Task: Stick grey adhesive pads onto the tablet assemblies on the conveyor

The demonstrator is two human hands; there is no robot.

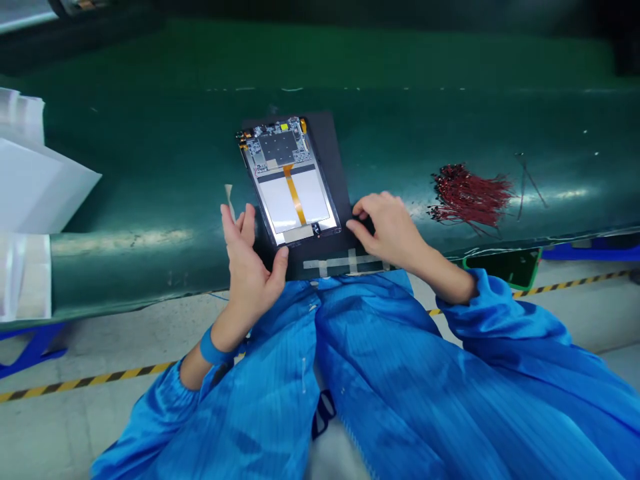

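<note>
An opened tablet (296, 193) lies tilted on a black mat, its circuit board and an orange flat cable exposed over pale silver panels. My left hand (253, 267) is at the tablet's lower left corner, fingers stretched out and thumb apart. A small pale strip of tape (229, 193) stands up at its fingertips; whether it is stuck there or lies behind them I cannot tell. Right of the tablet, my right hand (393, 227) hovers over or rests on the mat's edge. Its thumb and bent index finger are apart, with nothing visible between them.
The black mat (333, 160) lies on a green bench top (160, 167), with tape strips (330, 263) along its front edge. A bundle of thin red wires (470, 197) lies to the right, a few loose ones beside it. White sheets and packets (40, 180) are stacked at the left.
</note>
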